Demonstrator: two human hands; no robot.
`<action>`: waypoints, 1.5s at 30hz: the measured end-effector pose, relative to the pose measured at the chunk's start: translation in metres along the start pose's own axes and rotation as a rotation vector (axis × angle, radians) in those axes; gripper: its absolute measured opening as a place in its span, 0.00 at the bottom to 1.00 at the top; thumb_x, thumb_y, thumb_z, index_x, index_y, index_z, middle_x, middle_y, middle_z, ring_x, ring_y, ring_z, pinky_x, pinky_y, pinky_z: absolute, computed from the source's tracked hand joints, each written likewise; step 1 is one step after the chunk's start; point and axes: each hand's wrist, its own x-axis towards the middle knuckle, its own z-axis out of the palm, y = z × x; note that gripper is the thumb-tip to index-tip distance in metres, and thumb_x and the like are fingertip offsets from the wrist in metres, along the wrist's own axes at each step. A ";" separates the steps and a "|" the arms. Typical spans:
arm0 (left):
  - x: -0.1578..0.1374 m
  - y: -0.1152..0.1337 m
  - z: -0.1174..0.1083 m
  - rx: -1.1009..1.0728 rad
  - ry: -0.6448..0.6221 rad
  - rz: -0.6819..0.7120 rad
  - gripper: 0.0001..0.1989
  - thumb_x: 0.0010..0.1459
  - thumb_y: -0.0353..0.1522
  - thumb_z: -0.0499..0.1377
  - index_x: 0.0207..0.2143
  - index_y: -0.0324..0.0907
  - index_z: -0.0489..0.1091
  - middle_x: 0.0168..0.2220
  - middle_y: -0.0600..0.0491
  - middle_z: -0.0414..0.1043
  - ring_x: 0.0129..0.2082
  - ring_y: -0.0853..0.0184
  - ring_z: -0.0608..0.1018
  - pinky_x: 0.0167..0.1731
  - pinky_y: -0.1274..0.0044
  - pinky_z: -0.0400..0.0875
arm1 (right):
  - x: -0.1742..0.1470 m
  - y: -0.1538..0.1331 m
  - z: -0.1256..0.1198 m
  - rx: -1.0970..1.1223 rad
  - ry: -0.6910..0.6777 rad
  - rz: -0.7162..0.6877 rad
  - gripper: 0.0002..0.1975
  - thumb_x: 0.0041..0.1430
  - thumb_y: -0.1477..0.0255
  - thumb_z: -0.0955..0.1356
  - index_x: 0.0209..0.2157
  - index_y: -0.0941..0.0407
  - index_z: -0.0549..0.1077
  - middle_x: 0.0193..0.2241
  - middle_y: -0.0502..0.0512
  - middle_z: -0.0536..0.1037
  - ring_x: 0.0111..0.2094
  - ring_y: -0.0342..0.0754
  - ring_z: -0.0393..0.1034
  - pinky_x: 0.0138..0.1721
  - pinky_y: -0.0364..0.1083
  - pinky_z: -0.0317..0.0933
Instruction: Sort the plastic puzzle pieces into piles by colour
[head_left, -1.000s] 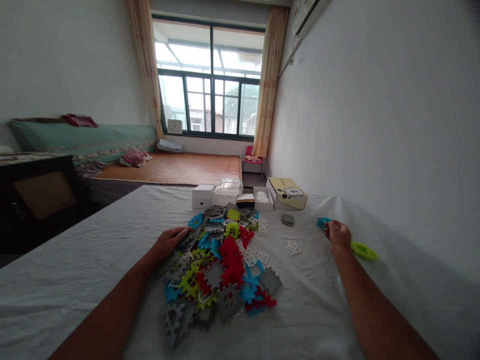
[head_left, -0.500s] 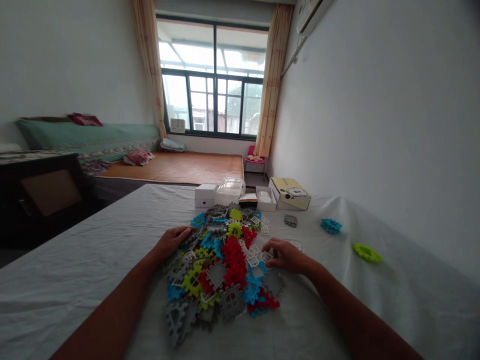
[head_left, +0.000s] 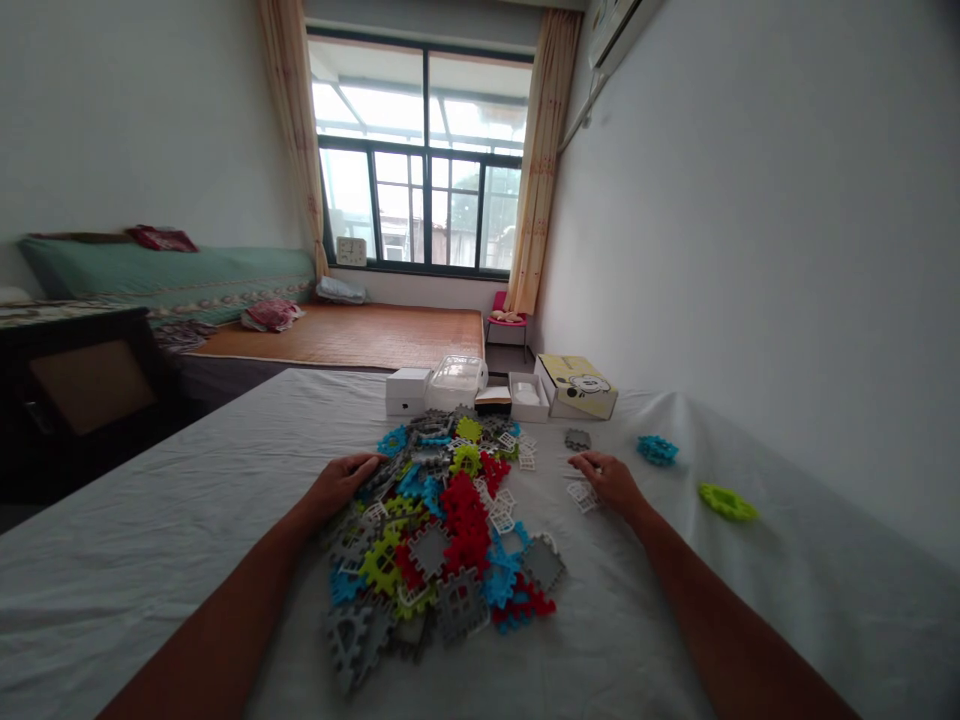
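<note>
Along the far edge of the table (head_left: 187,520), under its white sheet, stands a row of boxes: a shut white box (head_left: 406,391), a clear tub (head_left: 457,380) with its lid on, contents not readable from here, a small open box (head_left: 526,396) with something white inside, and a yellow carton (head_left: 577,386) lying flat. Before them spreads the pile (head_left: 442,530) of toothed foam tiles in grey, red, blue and yellow-green, with small white grid pieces among them. Off to the right, well apart from the pile, lie a lone grey tile (head_left: 577,439), a blue tile (head_left: 657,450) and a green tile (head_left: 727,501). Nothing blocks either hand. The left hand (head_left: 341,481) rests palm down on the pile's left edge, fingers loosely spread over grey tiles, gripping nothing that I can see. The right hand (head_left: 611,478) lies on the sheet right of the pile, fingers stretched forward and slack, touching the white pieces (head_left: 582,493) just beside it; whether it pinches one I cannot tell. Half a second ago that hand was at the pile's right edge; a second ago it was over by the blue tile. The left hand has not moved. Behind, a bed (head_left: 165,275) and a window (head_left: 420,165).
</note>
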 end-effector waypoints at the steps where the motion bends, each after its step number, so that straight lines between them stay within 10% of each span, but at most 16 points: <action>1: 0.000 -0.001 0.000 0.003 -0.001 0.007 0.31 0.44 0.55 0.56 0.40 0.41 0.77 0.38 0.52 0.78 0.41 0.56 0.76 0.40 0.74 0.69 | 0.000 -0.001 0.002 -0.014 -0.008 -0.030 0.20 0.58 0.58 0.59 0.35 0.54 0.77 0.36 0.56 0.79 0.40 0.52 0.70 0.42 0.48 0.59; 10: 0.003 -0.003 0.000 0.024 -0.001 0.015 0.32 0.43 0.56 0.55 0.39 0.42 0.77 0.39 0.52 0.78 0.42 0.56 0.76 0.44 0.73 0.67 | -0.006 -0.005 0.000 -0.014 -0.272 -0.183 0.22 0.56 0.55 0.61 0.23 0.56 0.75 0.21 0.51 0.74 0.25 0.44 0.65 0.31 0.43 0.60; 15: 0.004 -0.006 0.000 0.014 -0.003 0.024 0.31 0.44 0.55 0.56 0.39 0.42 0.77 0.39 0.53 0.78 0.42 0.56 0.76 0.43 0.73 0.67 | -0.003 -0.022 0.023 0.031 -0.121 -0.259 0.20 0.59 0.57 0.60 0.45 0.53 0.73 0.44 0.57 0.75 0.46 0.52 0.66 0.46 0.50 0.60; 21: 0.004 -0.007 0.000 0.019 -0.001 0.037 0.29 0.44 0.54 0.56 0.39 0.42 0.77 0.39 0.53 0.78 0.41 0.56 0.76 0.43 0.74 0.68 | -0.003 -0.033 0.046 -0.236 -0.254 -0.294 0.26 0.60 0.58 0.58 0.59 0.48 0.58 0.59 0.54 0.61 0.60 0.55 0.50 0.55 0.58 0.50; 28: 0.007 -0.016 0.001 0.019 -0.013 0.038 0.29 0.46 0.54 0.56 0.40 0.42 0.77 0.39 0.53 0.78 0.42 0.56 0.76 0.43 0.74 0.67 | -0.008 -0.040 0.031 -0.131 -0.189 -0.349 0.13 0.59 0.63 0.63 0.40 0.53 0.73 0.38 0.55 0.77 0.43 0.50 0.66 0.47 0.50 0.59; 45: 0.006 -0.014 0.001 0.041 -0.019 0.049 0.29 0.48 0.53 0.55 0.41 0.41 0.76 0.39 0.53 0.78 0.41 0.57 0.76 0.41 0.75 0.68 | -0.008 -0.032 0.008 -0.293 -0.111 -0.239 0.13 0.58 0.68 0.60 0.36 0.53 0.76 0.31 0.53 0.78 0.34 0.46 0.69 0.37 0.43 0.59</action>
